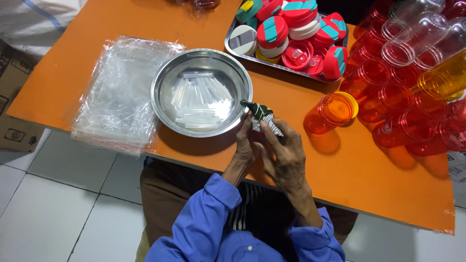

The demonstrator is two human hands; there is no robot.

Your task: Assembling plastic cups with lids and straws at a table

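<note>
Stack of clear plastic bags [121,92] flat on bench [63,82], my left. Brown cardboard box [13,97] on floor beyond bench edge.

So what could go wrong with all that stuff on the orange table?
Both hands, left and right, hold a small dark green lid right beside the steel bowl of white straws; a bump might tip it. The orange bottle lies on its side and could roll. The clear bags overhang the table edge and might slide off.
</note>
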